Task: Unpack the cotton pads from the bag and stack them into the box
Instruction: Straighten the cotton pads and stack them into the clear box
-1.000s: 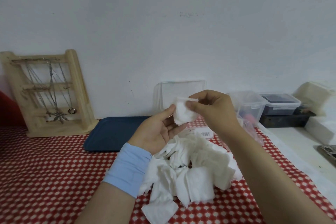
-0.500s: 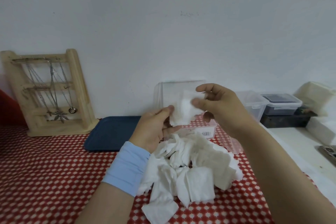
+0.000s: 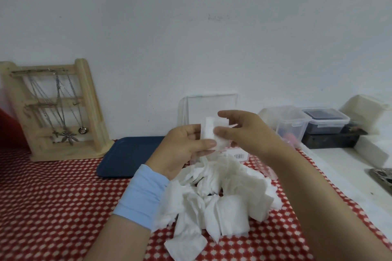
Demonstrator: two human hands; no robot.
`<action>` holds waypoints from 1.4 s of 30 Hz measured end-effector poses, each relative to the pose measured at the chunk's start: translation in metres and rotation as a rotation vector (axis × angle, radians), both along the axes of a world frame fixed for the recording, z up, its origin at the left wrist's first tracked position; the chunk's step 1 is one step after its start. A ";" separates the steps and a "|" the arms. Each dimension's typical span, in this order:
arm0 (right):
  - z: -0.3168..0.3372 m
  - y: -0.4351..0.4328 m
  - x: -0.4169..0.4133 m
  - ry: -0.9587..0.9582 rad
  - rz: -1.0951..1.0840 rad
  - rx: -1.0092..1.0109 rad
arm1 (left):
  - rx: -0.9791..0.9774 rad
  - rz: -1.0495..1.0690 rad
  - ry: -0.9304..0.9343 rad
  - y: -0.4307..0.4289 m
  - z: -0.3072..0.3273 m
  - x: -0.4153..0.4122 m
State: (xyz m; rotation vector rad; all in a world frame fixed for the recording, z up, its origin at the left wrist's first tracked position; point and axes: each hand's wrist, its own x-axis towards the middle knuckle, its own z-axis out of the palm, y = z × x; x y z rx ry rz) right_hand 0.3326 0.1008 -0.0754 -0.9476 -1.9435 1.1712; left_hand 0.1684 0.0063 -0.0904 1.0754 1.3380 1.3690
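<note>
- Fingers (image 3: 228,114) of your right hand (image 3: 252,133) curl over the top of a small stack of cotton pads (image 3: 209,131), with the thumb pressed to its front. Your left hand (image 3: 180,148) pinches the same stack from the other side, thumb across its lower edge.
- You hold one stack in the air above the table; its layers are too blurred to count.
- One loose heap of pads (image 3: 224,201) lies on the red chequered cloth (image 3: 53,197) under your hands. It holds well over a dozen pads, overlapping too much for an exact count.
- One clear box (image 3: 212,105) stands just behind the held stack with its lid upright. Your hands hide most of its base.
- One blue tray (image 3: 127,154), one wooden necklace stand (image 3: 57,110) and two lidded containers (image 3: 324,121) sit along the wall.
- Open cloth lies to the left of your left forearm. The heap's nearest pad lies close to the bottom edge of the view, and the cloth's right edge meets a white counter (image 3: 339,167).
</note>
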 end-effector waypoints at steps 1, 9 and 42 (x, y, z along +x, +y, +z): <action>-0.001 0.001 0.001 0.015 0.039 -0.075 | -0.020 -0.006 0.043 0.000 -0.001 -0.002; 0.000 0.002 0.003 -0.110 0.213 -0.126 | -0.074 0.059 0.118 -0.002 0.001 -0.005; -0.015 0.081 -0.069 -0.570 -0.051 -0.382 | -0.293 -0.296 1.299 0.076 -0.022 -0.044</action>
